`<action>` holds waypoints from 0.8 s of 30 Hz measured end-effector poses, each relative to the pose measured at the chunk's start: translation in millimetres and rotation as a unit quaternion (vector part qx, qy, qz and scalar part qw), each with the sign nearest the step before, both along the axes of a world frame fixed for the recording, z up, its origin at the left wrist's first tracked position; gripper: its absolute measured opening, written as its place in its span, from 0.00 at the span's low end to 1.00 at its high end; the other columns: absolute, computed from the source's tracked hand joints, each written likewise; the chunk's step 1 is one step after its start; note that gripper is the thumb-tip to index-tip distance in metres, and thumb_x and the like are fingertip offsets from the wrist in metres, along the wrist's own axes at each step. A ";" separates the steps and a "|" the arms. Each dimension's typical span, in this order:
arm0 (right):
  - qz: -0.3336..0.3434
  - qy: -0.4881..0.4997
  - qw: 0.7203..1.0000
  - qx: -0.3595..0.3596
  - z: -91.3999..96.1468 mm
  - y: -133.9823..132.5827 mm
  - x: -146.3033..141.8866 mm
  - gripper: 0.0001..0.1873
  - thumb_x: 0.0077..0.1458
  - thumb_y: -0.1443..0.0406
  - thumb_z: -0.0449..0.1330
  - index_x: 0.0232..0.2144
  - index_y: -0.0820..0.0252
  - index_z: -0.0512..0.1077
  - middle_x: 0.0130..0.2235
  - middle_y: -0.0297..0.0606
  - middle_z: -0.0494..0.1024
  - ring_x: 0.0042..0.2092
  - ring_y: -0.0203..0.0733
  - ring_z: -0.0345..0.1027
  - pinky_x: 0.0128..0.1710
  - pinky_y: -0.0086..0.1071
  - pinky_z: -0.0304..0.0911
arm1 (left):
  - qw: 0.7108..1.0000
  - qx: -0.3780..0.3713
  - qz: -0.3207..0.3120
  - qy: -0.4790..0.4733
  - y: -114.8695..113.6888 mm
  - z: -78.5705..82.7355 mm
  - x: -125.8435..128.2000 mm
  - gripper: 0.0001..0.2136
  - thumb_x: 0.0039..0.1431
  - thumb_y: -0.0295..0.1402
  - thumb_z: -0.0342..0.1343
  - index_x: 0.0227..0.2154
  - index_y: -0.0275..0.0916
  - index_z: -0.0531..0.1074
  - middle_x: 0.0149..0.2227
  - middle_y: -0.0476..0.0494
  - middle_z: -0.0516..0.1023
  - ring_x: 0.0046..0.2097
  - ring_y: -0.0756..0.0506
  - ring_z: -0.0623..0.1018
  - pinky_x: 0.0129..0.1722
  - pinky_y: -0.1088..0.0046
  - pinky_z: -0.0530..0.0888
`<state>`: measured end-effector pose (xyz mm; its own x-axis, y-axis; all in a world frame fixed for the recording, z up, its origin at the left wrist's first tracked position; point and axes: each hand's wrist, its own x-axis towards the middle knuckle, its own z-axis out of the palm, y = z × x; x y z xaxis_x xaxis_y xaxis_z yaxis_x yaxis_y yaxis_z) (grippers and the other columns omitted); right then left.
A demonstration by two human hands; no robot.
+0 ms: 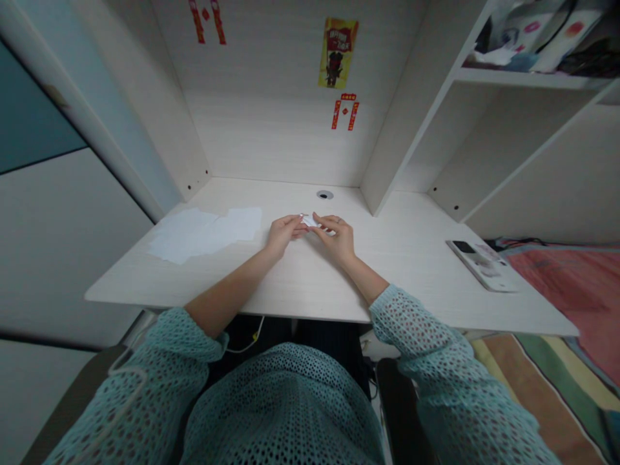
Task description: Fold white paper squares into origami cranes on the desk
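Note:
A small piece of white paper (310, 221), which looks folded, is held between my two hands above the middle of the desk. My left hand (285, 232) pinches its left side with closed fingertips. From the right, my right hand (338, 236) grips the other side between thumb and fingers, and a ring shows on one finger. The exact shape of the paper is too small to make out. Left of my hands, several white paper sheets (203, 232) lie spread and overlapping on the white desk (310, 290).
At the desk's right lies a phone (482, 265) in a pale case. A round cable hole (325, 194) sits near the back panel. An upright divider (402, 110) rises right of centre, beside a loaded shelf (537, 79). Striped bedding (547, 381) borders the desk's right end.

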<state>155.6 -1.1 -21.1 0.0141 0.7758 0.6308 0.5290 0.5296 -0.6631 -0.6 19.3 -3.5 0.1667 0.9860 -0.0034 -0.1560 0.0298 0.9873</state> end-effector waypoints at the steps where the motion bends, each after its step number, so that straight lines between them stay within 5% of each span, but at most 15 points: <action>1: -0.001 0.002 1.000 -0.001 0.7 -0.5 -0.2 0.19 0.50 0.55 0.61 0.45 0.50 0.74 0.38 0.38 0.78 0.35 0.41 0.67 0.36 0.36 0.64 | 1.000 0.005 0.004 0.002 0.0 0.0 0.2 0.20 0.45 0.49 0.60 0.35 0.37 0.74 0.32 0.40 0.79 0.34 0.46 0.78 0.32 0.75 0.69; 15: -0.028 -0.060 0.994 0.081 -0.7 0.9 2.8 0.14 0.53 0.57 0.59 0.41 0.51 0.76 0.40 0.38 0.78 0.42 0.43 0.69 0.45 0.39 0.64 | 1.000 0.002 0.013 -0.001 1.6 -2.6 2.0 0.18 0.47 0.47 0.59 0.32 0.36 0.73 0.32 0.40 0.79 0.33 0.47 0.79 0.35 0.73 0.71; 24: -0.016 -0.015 0.997 0.080 -2.6 3.1 1.3 0.10 0.54 0.58 0.58 0.36 0.53 0.76 0.36 0.38 0.77 0.38 0.41 0.69 0.37 0.36 0.67 | 1.000 0.011 -0.007 -0.004 -0.8 -1.4 2.2 0.17 0.48 0.45 0.59 0.35 0.36 0.74 0.33 0.41 0.79 0.34 0.47 0.79 0.35 0.74 0.71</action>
<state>156.9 2.0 -23.6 0.0157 0.6655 0.7463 0.5652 0.6098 -0.5557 1.7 18.5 -4.9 0.1800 0.9835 0.0197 -0.1637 0.0102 0.9865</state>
